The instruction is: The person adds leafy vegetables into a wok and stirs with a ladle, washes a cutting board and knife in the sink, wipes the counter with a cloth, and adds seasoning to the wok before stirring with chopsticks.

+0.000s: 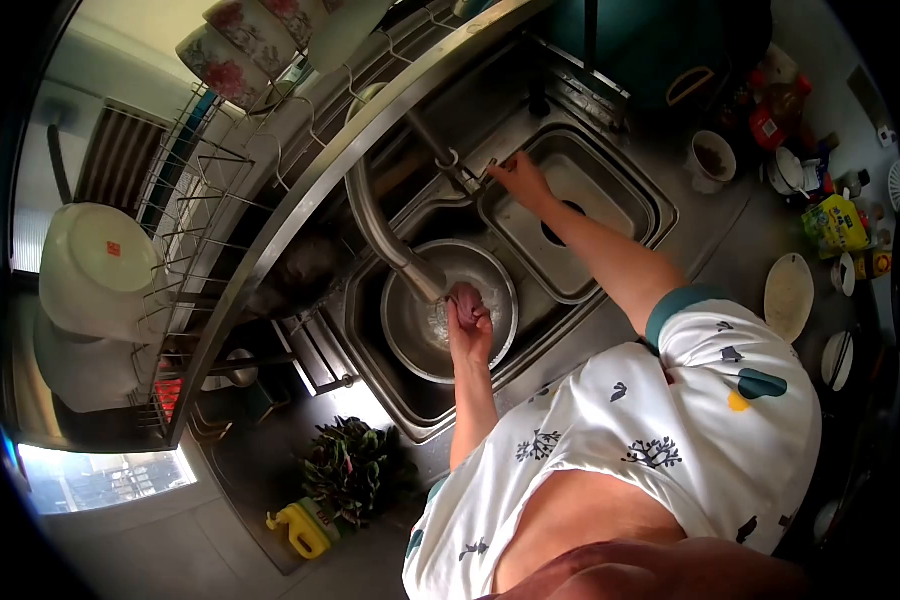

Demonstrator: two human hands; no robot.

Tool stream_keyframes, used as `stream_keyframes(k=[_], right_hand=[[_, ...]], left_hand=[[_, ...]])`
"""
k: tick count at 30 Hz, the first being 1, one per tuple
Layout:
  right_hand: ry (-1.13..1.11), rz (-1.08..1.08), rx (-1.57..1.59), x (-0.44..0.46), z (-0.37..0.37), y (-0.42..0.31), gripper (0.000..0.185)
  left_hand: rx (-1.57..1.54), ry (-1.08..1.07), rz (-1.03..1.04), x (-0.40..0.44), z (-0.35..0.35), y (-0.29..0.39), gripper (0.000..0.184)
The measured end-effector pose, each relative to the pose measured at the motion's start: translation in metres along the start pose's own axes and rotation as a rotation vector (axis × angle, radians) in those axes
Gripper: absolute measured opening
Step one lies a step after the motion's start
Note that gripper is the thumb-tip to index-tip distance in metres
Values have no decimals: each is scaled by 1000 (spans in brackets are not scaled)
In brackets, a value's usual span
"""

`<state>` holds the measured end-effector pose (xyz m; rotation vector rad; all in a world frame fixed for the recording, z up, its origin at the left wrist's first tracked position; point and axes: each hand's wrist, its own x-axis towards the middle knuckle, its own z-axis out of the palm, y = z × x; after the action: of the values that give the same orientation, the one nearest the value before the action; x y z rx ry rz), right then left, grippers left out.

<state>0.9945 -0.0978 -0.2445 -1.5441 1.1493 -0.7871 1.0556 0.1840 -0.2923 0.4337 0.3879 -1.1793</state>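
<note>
My left hand (472, 338) is closed around a pinkish-purple piece, perhaps raw meat (465, 300). It is under the outlet of the curved steel faucet (382, 232), over a round metal basin (398, 345) standing in the left sink bowl. Bright ripples beside the hand look like water in the basin. Further back, my right hand (522, 184) pinches the faucet handle (492, 166) by the faucet's base. The right sink bowl (610, 205) with its dark drain lies below that forearm.
A wire dish rack (205, 215) with bowls overhangs the sink's left. Dark leafy greens (355, 465) and a yellow-handled bottle (305, 530) are on the left counter. On the right are a cup (712, 158), an oval plate (788, 300), and several packets.
</note>
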Motion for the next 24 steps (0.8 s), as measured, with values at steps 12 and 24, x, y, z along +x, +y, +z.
stream_keyframes(k=[12, 24], right_hand=[[-1209, 321, 308, -113, 12, -36, 35], [-811, -218, -155, -121, 48, 17, 31]], left_hand=[[109, -273, -199, -26, 52, -37, 67], [882, 54, -153, 12, 27, -41, 17]])
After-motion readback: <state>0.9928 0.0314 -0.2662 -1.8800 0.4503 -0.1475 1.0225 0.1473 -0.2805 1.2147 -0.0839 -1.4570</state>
